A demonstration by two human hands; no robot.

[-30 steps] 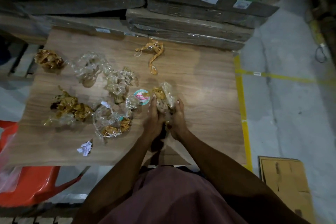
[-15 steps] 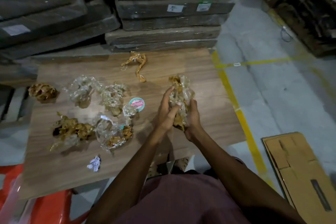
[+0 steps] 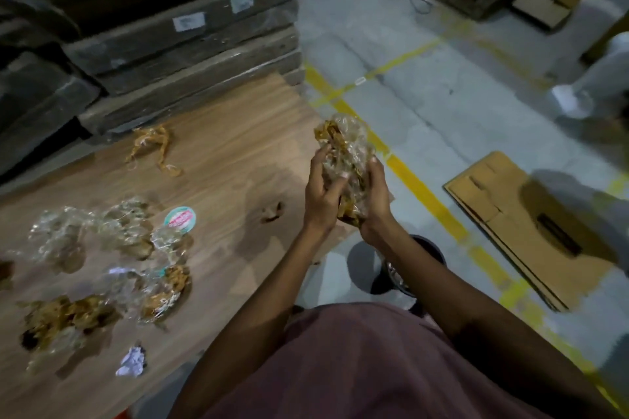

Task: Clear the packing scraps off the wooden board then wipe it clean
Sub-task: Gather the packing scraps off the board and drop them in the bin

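Observation:
A wad of crumpled clear film and brown tape [image 3: 343, 153] is held up over the right edge of the wooden board [image 3: 238, 160]. My left hand [image 3: 321, 194] grips it from the left and my right hand [image 3: 374, 201] cups it from below and the right. Several more scraps lie on the board: a brown tape strip [image 3: 153, 150] at the back, clear film bundles [image 3: 92, 231], a round sticker [image 3: 179, 218], brown clumps [image 3: 64, 316], a white paper bit [image 3: 131, 362] and a small brown piece [image 3: 270, 213].
Wrapped flat packages [image 3: 190, 54] are stacked behind the board. A dark round bin [image 3: 408, 269] stands on the floor under my right forearm. Flattened cardboard [image 3: 531, 224] lies on the grey floor to the right, past a yellow floor line [image 3: 422, 194].
Both hands lifted the wad off the board and carried it up and to the right, past the board's edge. The view has swung right, showing the bin and more floor.

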